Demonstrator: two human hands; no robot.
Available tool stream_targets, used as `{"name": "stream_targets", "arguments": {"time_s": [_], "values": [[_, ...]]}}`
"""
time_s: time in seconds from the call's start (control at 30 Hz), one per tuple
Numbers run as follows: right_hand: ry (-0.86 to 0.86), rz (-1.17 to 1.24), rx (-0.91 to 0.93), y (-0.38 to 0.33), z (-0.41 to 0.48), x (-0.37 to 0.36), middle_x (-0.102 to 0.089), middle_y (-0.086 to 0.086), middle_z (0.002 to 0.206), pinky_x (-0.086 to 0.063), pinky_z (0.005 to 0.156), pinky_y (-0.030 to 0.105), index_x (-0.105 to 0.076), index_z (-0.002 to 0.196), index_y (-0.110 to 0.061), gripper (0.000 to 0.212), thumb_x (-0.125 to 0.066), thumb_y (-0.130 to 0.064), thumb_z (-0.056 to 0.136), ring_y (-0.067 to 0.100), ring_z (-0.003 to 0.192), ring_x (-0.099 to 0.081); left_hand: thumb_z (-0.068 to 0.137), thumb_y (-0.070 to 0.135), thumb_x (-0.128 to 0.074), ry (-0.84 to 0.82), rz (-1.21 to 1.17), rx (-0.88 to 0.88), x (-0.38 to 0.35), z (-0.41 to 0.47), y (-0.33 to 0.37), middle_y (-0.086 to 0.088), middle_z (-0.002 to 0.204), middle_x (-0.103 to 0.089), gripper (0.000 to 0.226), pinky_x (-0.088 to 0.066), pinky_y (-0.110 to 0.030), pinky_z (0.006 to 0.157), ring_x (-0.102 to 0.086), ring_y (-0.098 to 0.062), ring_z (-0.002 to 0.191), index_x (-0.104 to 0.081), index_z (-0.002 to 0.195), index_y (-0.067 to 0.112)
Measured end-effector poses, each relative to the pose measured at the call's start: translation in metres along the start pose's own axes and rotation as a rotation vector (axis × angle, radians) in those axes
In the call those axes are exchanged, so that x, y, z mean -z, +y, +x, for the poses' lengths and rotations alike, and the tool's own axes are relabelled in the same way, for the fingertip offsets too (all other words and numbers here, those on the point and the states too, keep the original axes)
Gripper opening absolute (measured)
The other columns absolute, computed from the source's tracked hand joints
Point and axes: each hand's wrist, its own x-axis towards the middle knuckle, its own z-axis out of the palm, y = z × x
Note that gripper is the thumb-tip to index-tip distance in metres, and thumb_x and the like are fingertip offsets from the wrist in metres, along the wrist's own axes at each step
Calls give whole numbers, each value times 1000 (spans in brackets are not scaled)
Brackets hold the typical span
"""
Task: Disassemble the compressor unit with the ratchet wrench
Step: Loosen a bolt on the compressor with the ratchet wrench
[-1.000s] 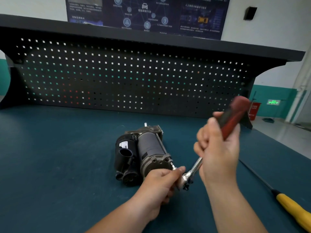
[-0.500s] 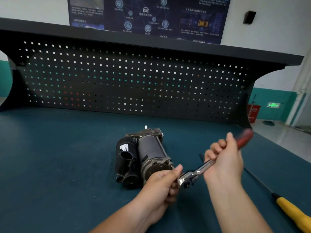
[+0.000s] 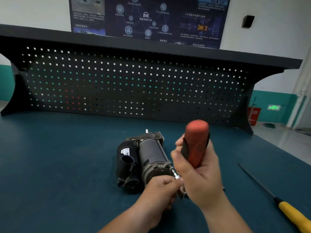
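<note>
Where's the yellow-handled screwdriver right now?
Head view, lower right: the screwdriver lies on the bench, right of the right hand, untouched.

Workshop: pegboard (image 3: 134, 84) workbench (image 3: 50, 165).

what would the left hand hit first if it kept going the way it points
The left hand points up and right. It pinches the short silver drive bit at the end of the grey compressor unit; beyond that, probably the right hand gripping the red-handled ratchet wrench, though depth is unclear.
</note>
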Motion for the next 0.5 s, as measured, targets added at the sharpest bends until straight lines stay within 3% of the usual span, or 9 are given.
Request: {"name": "stream_targets", "arguments": {"time_s": [0.1, 0.2, 0.27, 0.33, 0.4, 0.5], "values": [[315, 153, -44, -1, 12, 8, -48, -13, 51, -32, 39, 13, -60, 79, -37, 10, -63, -27, 76, -1, 41, -39, 87, 21, -61, -5, -71, 18, 0, 0, 1, 6, 43, -37, 50, -18, -15, 36, -24, -4, 37, -50, 39, 19], [788, 400, -334, 10, 24, 37, -37, -13, 51, -22, 33, 14, -46, 78, -25, 17, -54, -22, 93, 0, 38, -31, 85, 27, -62, -16, -188, 40, -3, 0, 3, 9, 45, -40, 48, -17, -11, 34, -28, -1, 35, -52, 39, 18], [953, 559, -537, 20, 26, 50, -34, -10, 56, -21, 31, 14, -41, 76, -24, 22, -51, -25, 95, 1, 35, -30, 79, 30, -63, -18, -240, 39, -6, 0, 3, 9, 46, -40, 43, -17, -11, 34, -29, 0, 34, -52, 40, 17], [977, 612, -595, 26, 26, 51, -34, -10, 57, -21, 31, 13, -40, 75, -23, 23, -50, -26, 96, 2, 34, -30, 77, 32, -63, -20, -247, 35, -6, 0, 4, 10, 45, -40, 42, -16, -12, 35, -28, 0, 35, -52, 39, 18], [915, 572, -510, 24, 27, 49, -36, -11, 54, -22, 32, 14, -43, 77, -22, 21, -52, -23, 95, 2, 36, -31, 82, 31, -62, -19, -215, 38, -4, -1, 3, 10, 44, -39, 46, -17, -13, 36, -29, -2, 35, -51, 38, 18], [609, 362, -235, 11, 25, 37, -40, -13, 52, -26, 34, 13, -51, 80, -26, 16, -53, -19, 94, 0, 40, -32, 85, 29, -64, -13, -118, 56, -3, -1, 0, 10, 44, -38, 43, -17, -14, 36, -29, -3, 36, -56, 44, 18]]}}
